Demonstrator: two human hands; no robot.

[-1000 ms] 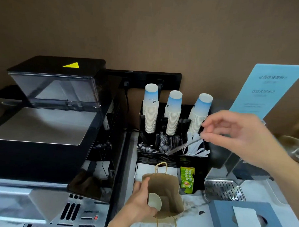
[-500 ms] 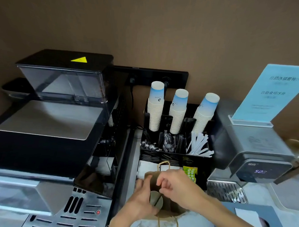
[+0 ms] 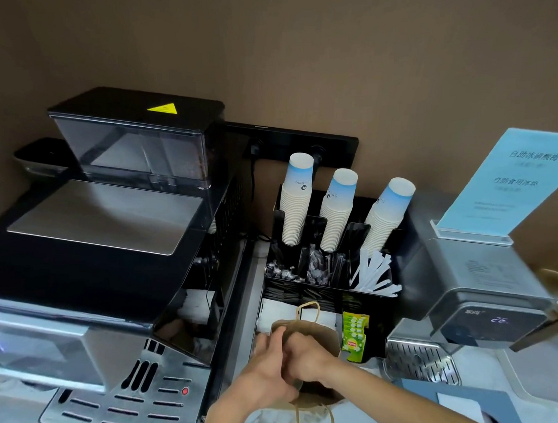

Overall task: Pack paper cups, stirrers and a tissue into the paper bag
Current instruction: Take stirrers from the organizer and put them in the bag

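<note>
Lipton box (image 3: 354,335) stands beside paper bag (image 3: 320,334), left hand (image 3: 265,375) fingers gripping its mouth, right hand (image 3: 306,356) grip unclear

Head view — downward (near) over counter (image 3: 374,420)

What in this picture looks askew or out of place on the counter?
The right cup stack leans to the right, while the other two stacks stand nearly upright. The white stirrers lie fanned out, not bundled. The paper bag is crumpled under both hands. I see nothing spilled.
</note>
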